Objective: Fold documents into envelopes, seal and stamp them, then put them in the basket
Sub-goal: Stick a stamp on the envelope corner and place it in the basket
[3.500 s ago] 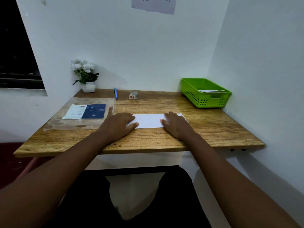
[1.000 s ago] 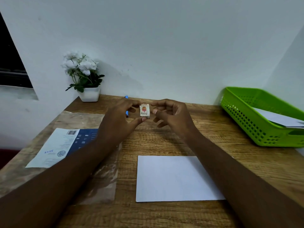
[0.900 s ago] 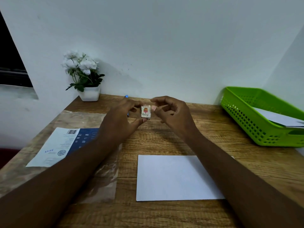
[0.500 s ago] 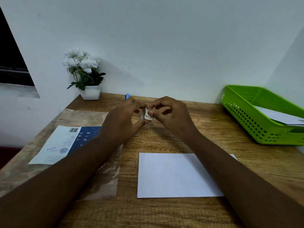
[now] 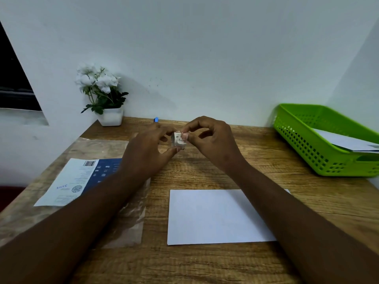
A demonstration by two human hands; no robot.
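The stamp (image 5: 178, 139), face-on a second ago, is now bent and turned between both hands. Left hand (image 5: 146, 152) and right hand (image 5: 213, 140) fingers pinch it above the counter (image 5: 205, 169), probably peeling its backing; the envelope (image 5: 217, 217) nearby remains unstamped.

Envelope (image 5: 213, 217) near centre on counter (image 5: 205, 265). Plastic sleeve (image 5: 98, 160) with leaflet (image 5: 67, 185) left of it. Far left, plant pot (image 5: 110, 118). Far right, basket (image 5: 320, 148), envelopes (image 5: 344, 141) inside. Stamp (image 5: 179, 138) above centre.
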